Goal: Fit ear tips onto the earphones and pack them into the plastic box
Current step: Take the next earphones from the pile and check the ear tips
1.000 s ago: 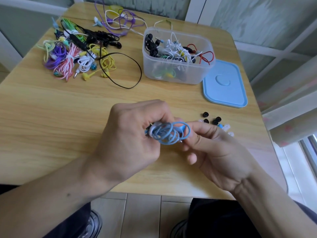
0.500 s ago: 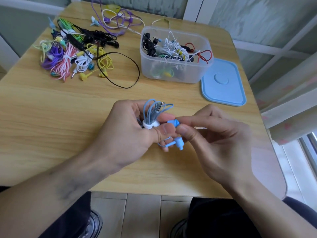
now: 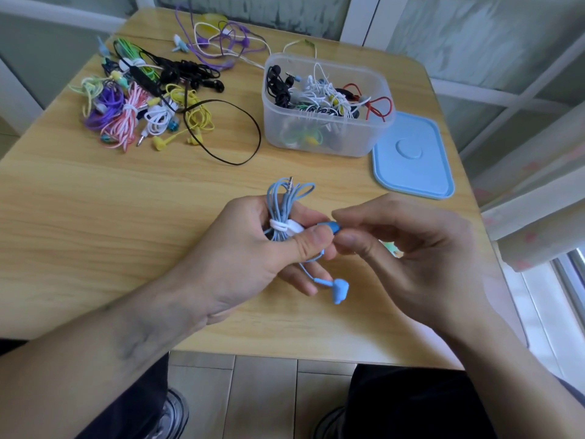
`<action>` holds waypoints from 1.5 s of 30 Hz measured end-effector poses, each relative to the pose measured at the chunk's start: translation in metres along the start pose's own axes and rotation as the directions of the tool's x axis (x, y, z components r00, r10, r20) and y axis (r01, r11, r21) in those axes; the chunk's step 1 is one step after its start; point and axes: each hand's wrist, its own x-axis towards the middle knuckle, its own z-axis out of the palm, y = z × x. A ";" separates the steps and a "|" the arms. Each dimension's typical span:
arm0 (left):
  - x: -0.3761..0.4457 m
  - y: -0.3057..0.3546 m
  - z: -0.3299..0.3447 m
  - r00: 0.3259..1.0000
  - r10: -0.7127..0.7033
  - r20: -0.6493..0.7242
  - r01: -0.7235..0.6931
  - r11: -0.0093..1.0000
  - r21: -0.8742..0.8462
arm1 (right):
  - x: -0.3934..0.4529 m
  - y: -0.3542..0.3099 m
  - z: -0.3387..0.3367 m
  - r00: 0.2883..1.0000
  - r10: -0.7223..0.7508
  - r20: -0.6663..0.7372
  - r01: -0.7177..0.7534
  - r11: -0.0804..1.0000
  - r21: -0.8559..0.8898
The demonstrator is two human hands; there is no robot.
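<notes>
My left hand grips a coiled light-blue earphone bundle bound with a white tie, its jack plug pointing up. One blue earbud is pinched between my left thumb and the fingertips of my right hand. The second blue earbud hangs loose below my hands. The clear plastic box stands at the back right of the table, open and holding several earphones. Any ear tip at my right fingertips is hidden.
A pile of coloured earphones lies at the back left, with a black cable loop trailing toward the box. The blue lid lies flat to the right of the box. The wooden table's near edge is just below my wrists.
The bundle was turned upright in my left hand, loops and plug now pointing up. One earbud dropped free below; my right fingertips closed on the other.
</notes>
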 end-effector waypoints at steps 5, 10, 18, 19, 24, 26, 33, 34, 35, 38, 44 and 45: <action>0.001 -0.002 0.003 0.997 0.070 -0.039 -0.068 0.996 0.063 | -0.001 -0.003 0.003 0.981 0.191 0.029 -0.193 0.972 0.131; 0.002 -0.005 0.004 0.992 0.099 -0.073 -0.094 0.993 0.065 | 0.003 -0.005 -0.007 0.946 0.321 0.051 -0.323 0.913 0.248; 0.005 -0.011 0.007 1.000 -0.023 -0.019 0.021 0.995 -0.101 | 0.004 0.016 -0.067 0.937 0.344 -0.055 -0.330 0.826 -0.457; 0.005 -0.012 0.007 1.000 -0.031 -0.003 0.030 0.994 -0.105 | 0.002 0.018 -0.072 0.926 0.376 -0.024 -0.338 0.802 -0.493; 0.004 -0.014 0.008 0.999 -0.036 0.034 0.039 0.997 -0.066 | 0.000 0.019 -0.078 0.886 0.454 0.093 -0.312 0.733 -0.604; 0.003 -0.015 0.009 0.999 -0.040 0.033 0.043 0.996 -0.074 | 0.001 0.018 -0.077 0.887 0.456 0.068 -0.325 0.725 -0.608; 0.005 -0.018 0.007 0.997 -0.072 0.039 0.075 0.992 -0.106 | 0.005 0.020 -0.066 0.848 0.529 -0.037 -0.440 0.661 -0.608; 0.005 -0.018 0.007 0.996 -0.082 0.042 0.087 0.988 -0.125 | 0.006 0.021 -0.066 0.830 0.556 -0.044 -0.471 0.656 -0.590; 0.005 -0.018 0.007 0.995 -0.090 0.042 0.095 0.985 -0.141 | 0.006 0.021 -0.067 0.813 0.580 -0.050 -0.500 0.651 -0.571; 0.005 -0.018 0.008 0.996 -0.090 0.028 0.094 0.982 -0.164 | 0.009 0.023 -0.066 0.782 0.619 -0.076 -0.559 0.641 -0.526; 0.004 -0.015 0.009 0.997 -0.078 0.022 0.081 0.976 -0.201 | 0.009 0.024 -0.063 0.809 0.565 -0.159 -0.570 0.692 -0.442; 0.004 -0.015 0.009 0.996 -0.081 0.023 0.084 0.975 -0.206 | 0.009 0.023 -0.064 0.828 0.527 -0.192 -0.557 0.729 -0.399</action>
